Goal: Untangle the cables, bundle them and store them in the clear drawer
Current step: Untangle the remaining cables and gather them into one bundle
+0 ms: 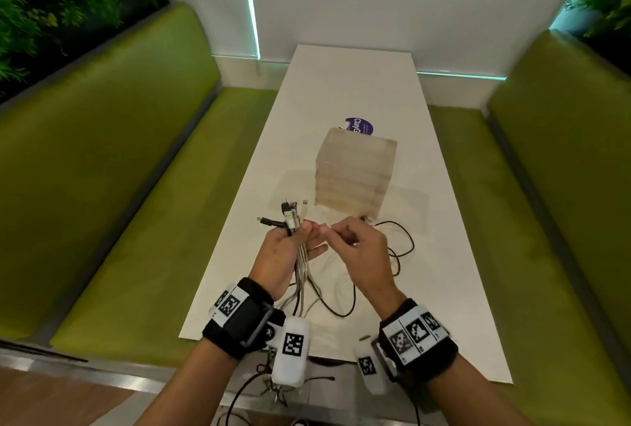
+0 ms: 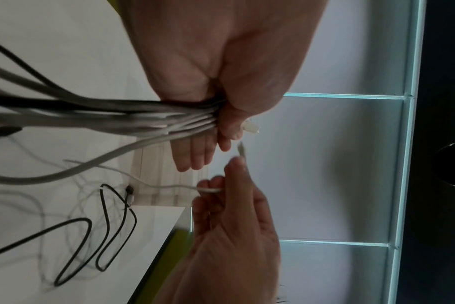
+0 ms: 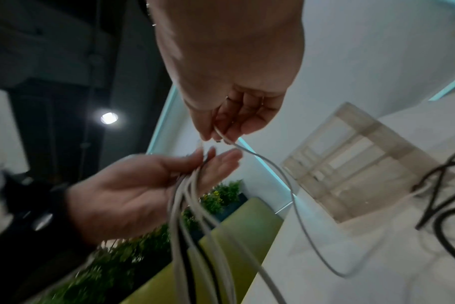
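Note:
My left hand [image 1: 290, 248] holds a bunch of white and black cables [image 1: 300, 265] above the near part of the white table [image 1: 444, 255], thumb pressing them against the palm, plug ends [image 1: 292, 215] sticking up. In the left wrist view the same bunch [image 2: 143, 117] runs under the thumb. My right hand [image 1: 355, 241], just beside it, pinches the end of one thin white cable [image 3: 286, 185] between thumb and fingers [image 2: 210, 189]. The clear drawer unit [image 1: 355, 173] stands mid-table beyond the hands, drawers closed. Loose black cable [image 1: 399, 238] lies tangled to the right.
Green bench seats [image 1: 136, 221] run along both sides of the table. A purple round sticker [image 1: 358, 125] lies behind the drawer unit. More cable ends [image 1: 273, 388] hang off the near table edge. A white wall with lit strips stands at the far end.

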Demonstrator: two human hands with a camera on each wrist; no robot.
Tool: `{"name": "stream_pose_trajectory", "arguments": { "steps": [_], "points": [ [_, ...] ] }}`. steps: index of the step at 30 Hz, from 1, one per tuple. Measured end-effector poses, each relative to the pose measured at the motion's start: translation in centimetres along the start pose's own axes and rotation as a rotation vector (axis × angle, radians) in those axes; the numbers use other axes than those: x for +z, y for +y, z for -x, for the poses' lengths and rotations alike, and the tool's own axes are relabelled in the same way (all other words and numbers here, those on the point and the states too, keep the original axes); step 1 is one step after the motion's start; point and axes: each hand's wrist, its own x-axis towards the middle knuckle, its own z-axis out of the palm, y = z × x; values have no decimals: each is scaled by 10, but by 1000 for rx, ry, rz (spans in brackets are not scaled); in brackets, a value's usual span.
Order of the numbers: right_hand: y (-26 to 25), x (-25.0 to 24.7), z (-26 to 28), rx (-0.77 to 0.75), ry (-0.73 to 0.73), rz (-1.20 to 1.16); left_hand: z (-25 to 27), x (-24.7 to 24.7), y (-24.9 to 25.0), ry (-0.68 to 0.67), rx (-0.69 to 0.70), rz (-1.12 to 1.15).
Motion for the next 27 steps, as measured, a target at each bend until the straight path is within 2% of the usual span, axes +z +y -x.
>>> {"name": "stream_pose_trajectory", "arguments": {
  "steps": [3,8,11,14,17,19,22,27],
  "points": [
    [2,7,5,-67,-38,64,2,3,1,-41,-4,-3],
    [3,6,3,-35,-133,62,5,0,4,-92,-10,-10],
    [0,3,-3,37,-286,42,9,1,7,-70,13,-12],
    [17,-5,-10,68,-475,225,8,-6,14,-11,65,-5],
    [58,-19,-12,99,-643,377,8,-17,35,52,134,165],
    [85,-33,-12,178,-640,427,10,-25,51,95,200,274],
    [108,-54,-15,225,-542,422,12,-36,64,165,266,304],
    [125,-75,-23,282,-400,493,12,-53,68,174,327,381]
  ]
}}
